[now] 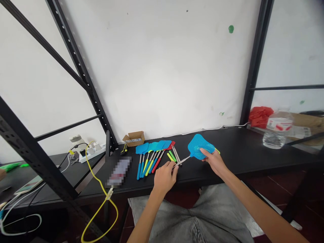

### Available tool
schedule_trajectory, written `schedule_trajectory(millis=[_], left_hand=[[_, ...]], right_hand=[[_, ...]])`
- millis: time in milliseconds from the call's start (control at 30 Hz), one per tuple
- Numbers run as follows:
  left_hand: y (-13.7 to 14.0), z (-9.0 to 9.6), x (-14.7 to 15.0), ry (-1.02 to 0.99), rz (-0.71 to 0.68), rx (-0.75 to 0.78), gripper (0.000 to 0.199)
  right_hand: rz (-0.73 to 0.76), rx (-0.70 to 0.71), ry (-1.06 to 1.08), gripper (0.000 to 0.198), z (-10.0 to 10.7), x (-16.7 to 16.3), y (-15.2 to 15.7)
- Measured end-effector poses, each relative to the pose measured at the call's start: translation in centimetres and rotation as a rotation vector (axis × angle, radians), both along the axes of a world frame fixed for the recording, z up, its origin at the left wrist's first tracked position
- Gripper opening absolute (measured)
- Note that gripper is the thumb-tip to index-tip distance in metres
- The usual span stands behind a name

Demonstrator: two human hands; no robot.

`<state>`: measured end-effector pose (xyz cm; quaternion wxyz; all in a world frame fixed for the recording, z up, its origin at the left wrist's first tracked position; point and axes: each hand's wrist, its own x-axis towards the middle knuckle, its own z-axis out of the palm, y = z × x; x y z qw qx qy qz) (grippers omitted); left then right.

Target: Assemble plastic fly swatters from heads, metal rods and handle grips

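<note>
A blue fly swatter head (pixel 198 144) is held up over the black table, its perforated paddle gripped along the right edge by my right hand (pixel 215 161). From its neck a thin metal rod (pixel 184 160) runs down left into the closed fingers of my left hand (pixel 165 176). Left of my hands lies a row of fly swatters (pixel 152 158) with blue, green and red paddles and blue, yellow and red handles. Beside my left hand are loose green and yellow handles (pixel 172 155) and bare metal rods (pixel 176 153). Something yellow (pixel 217 151) shows behind my right hand.
On the black table (pixel 227 141) stand a small open cardboard box (pixel 134 138) and a box cutter (pixel 124 150). A blurred phone (pixel 118 171) with a yellow cable (pixel 97 180) lies left. A water bottle (pixel 277 130) and red bag (pixel 260 116) are right. Black rack posts (pixel 257 64) flank the table.
</note>
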<state>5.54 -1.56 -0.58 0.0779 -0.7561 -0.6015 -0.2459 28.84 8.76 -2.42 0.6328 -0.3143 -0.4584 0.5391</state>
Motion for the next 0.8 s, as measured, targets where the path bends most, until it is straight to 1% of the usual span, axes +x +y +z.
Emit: schedule_trajectory(millis=[400, 667, 800], left_hand=[[-0.1, 0.21, 0.08, -0.006, 0.014, -0.01, 0.031], [0.0, 0.09, -0.02, -0.011, -0.001, 0.003, 0.027], [-0.07, 0.19, 0.05, 0.003, 0.022, -0.018, 0.027]], right_hand=[[0.011, 0.006, -0.017, 0.033, 0.0, 0.05, 0.12], [-0.005, -0.006, -0.021, 0.033, -0.16, 0.02, 0.19], [-0.001, -0.006, -0.021, 0.034, -0.02, 0.03, 0.05]])
